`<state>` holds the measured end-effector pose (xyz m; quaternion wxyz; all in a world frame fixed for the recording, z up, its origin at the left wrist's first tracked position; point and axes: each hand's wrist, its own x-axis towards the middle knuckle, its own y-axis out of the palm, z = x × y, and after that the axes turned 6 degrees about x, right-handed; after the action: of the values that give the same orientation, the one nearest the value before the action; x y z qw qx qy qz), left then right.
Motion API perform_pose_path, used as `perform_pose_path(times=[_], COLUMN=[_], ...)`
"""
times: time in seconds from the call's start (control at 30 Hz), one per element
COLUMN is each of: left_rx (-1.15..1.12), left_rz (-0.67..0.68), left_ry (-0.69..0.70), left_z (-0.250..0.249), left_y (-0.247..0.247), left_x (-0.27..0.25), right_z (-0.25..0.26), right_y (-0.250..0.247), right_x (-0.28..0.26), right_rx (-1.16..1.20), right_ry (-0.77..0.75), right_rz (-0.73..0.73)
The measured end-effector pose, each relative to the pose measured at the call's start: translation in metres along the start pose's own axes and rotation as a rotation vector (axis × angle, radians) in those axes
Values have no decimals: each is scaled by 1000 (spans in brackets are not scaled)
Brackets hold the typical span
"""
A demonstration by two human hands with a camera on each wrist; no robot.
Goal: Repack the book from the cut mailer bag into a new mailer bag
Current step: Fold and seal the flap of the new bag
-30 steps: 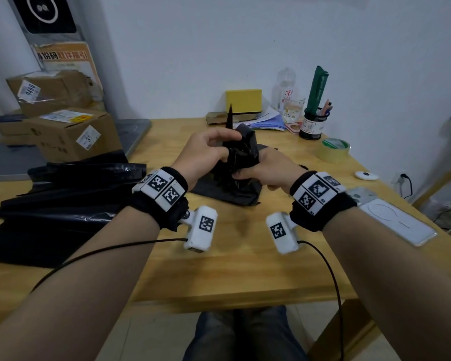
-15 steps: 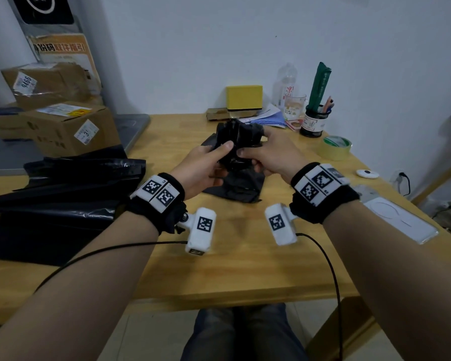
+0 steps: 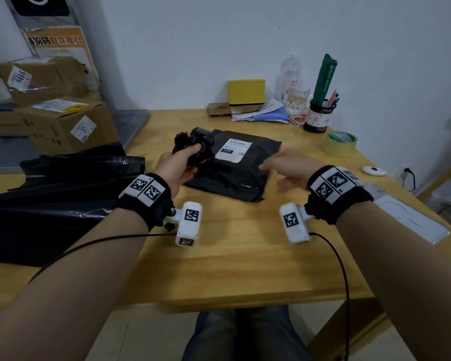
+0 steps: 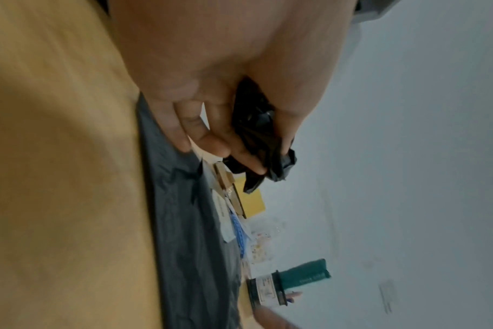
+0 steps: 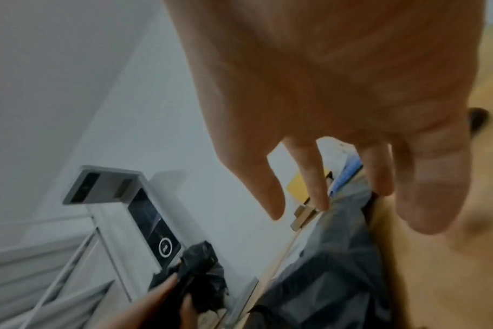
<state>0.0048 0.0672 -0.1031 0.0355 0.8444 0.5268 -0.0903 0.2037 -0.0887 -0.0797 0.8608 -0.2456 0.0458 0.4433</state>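
A black mailer bag with a white shipping label lies flat in the middle of the wooden table. My left hand grips a crumpled wad of black plastic just above the bag's far left corner; the wad shows between thumb and fingers in the left wrist view. My right hand hovers over the bag's right edge, fingers spread and holding nothing. No book is visible.
A pile of black plastic bags covers the table's left side, cardboard boxes behind it. A yellow box, papers, a glass, a pen pot and a tape roll line the back. A white device lies at right.
Both hands were kneading the black plastic together. Now the right hand has let go and drawn right, the left holds the wad alone, and the labelled mailer bag is uncovered.
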Motion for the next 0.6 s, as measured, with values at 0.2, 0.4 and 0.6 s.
perform_pose_path(times=[0.2, 0.4, 0.6], left_rx=[-266, -249, -325], left_rz=[75, 90, 85], left_ry=[-166, -193, -220], left_z=[21, 18, 18], left_y=[3, 2, 1], left_x=[17, 24, 31], right_z=[-8, 8, 33], right_y=[15, 17, 22], right_x=[24, 38, 67], right_rx=[271, 545, 597], right_ry=[133, 51, -43], right_rz=[74, 173, 321])
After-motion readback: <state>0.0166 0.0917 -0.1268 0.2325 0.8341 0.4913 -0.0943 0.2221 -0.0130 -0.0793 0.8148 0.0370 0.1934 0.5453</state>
